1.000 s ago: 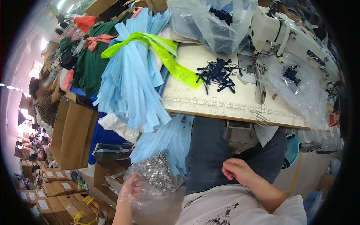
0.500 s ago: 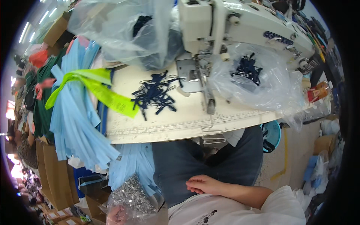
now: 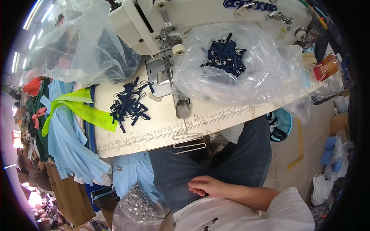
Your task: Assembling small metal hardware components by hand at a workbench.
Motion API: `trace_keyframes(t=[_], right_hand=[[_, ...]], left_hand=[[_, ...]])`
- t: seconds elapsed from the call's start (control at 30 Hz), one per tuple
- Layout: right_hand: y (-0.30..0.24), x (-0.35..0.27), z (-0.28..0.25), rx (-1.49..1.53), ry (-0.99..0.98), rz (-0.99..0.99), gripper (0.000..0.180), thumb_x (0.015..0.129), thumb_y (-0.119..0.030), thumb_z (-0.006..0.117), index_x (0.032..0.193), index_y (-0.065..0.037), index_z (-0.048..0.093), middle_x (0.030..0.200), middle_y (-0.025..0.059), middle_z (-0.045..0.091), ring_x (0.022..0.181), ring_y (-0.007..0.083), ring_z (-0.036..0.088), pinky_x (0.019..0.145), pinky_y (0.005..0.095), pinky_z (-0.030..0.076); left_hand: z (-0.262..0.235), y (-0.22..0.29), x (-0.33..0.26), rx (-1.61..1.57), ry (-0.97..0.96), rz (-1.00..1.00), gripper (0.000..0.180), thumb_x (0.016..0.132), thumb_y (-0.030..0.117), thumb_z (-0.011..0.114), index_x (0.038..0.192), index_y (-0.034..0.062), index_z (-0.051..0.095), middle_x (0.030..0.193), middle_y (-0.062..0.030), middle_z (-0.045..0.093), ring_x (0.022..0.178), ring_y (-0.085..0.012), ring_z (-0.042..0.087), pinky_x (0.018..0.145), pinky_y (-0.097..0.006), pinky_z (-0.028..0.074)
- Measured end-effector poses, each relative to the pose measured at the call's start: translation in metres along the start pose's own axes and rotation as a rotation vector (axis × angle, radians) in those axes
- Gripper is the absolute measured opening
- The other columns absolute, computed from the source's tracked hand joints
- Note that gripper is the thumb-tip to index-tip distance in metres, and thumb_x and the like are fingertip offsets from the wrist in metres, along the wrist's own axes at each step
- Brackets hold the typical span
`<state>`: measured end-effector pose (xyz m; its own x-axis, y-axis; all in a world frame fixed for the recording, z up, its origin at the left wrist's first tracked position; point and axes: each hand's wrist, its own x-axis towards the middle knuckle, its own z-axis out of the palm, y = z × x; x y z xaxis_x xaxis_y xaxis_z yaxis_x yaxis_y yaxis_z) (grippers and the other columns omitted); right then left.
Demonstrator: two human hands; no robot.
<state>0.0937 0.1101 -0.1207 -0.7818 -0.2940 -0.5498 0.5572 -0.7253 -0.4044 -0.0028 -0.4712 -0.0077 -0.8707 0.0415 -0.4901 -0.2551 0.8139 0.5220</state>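
A seated person's right hand [image 3: 208, 186] is resting, fingers loosely curled and empty, on the lap.
The left hand is lying out of view; the bag of metal bits [image 3: 137, 210] beside the knee is risking a spill if nudged.

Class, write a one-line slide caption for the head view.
Right hand rests on lap before a sewing machine; dark loops lie on the table.

Left hand out of sight, hidden below the clear bag of small metal parts [image 3: 137, 208] at the lower edge; sewing machine [image 3: 216, 19] cut off by the top edge; dark pieces [image 3: 225, 57] blurred inside a clear plastic bag [image 3: 246, 77]; far-left shelves too blurred to tell
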Motion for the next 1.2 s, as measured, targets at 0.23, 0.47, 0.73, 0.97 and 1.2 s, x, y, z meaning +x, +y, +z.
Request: trace_keyframes(t=[0.23,0.47,0.73,0.97,1.2], right_hand=[[-0.005,-0.01,0.005,-0.093,-0.041,0.043,0.028,0.096,-0.03,0.055,0.089,-0.003,0.061,0.074,-0.0006,0.054,0.058,0.0067,0.047,0.052,0.02,0.039],[-0.051,-0.024,0.093,0.352,-0.289,0.046,0.044,0.102,-0.036,0.036,0.117,0.0,0.057,0.115,0.0121,0.061,0.109,0.0209,0.057,0.094,0.0343,0.045],[-0.068,-0.054,0.079,0.849,-0.167,-0.409,0.047,0.099,-0.04,0.034,0.109,-0.002,0.06,0.114,0.015,0.061,0.113,0.0333,0.055,0.1,0.0453,0.04],[-0.085,-0.066,0.08,0.815,-0.141,-0.506,0.047,0.099,-0.042,0.034,0.1,-0.007,0.065,0.107,0.0116,0.064,0.107,0.0328,0.058,0.097,0.047,0.042],[-0.081,-0.062,0.081,0.856,-0.204,-0.478,0.043,0.098,-0.042,0.038,0.092,-0.01,0.066,0.105,0.0096,0.063,0.107,0.0319,0.056,0.099,0.0454,0.04]], left_hand=[[-0.046,0.147,-0.047,-0.078,-0.123,-0.252,0.024,0.097,0.021,0.048,0.105,0.0019,0.061,0.088,-0.0075,0.062,0.071,-0.0121,0.056,0.055,-0.023,0.045],[0.149,0.389,-0.037,0.414,0.091,0.972,0.013,0.09,0.01,0.06,0.099,0.0014,0.066,0.09,-0.004,0.063,0.065,-0.0066,0.056,0.056,-0.02,0.045],[0.3,0.448,-0.006,-0.068,-0.031,1.333,0.009,0.076,0.007,0.067,0.082,0.0042,0.061,0.074,-0.0095,0.06,0.067,-0.0282,0.06,0.059,-0.035,0.048],[0.284,0.483,-0.022,-0.132,0.023,1.57,0.009,0.074,0.001,0.064,0.081,0.0018,0.058,0.082,-0.012,0.063,0.073,-0.0294,0.062,0.064,-0.035,0.05],[0.278,0.467,-0.013,-0.099,0.071,1.614,0.012,0.081,0.004,0.061,0.073,-0.0015,0.053,0.099,-0.0215,0.063,0.092,-0.0388,0.063,0.074,-0.042,0.051]])
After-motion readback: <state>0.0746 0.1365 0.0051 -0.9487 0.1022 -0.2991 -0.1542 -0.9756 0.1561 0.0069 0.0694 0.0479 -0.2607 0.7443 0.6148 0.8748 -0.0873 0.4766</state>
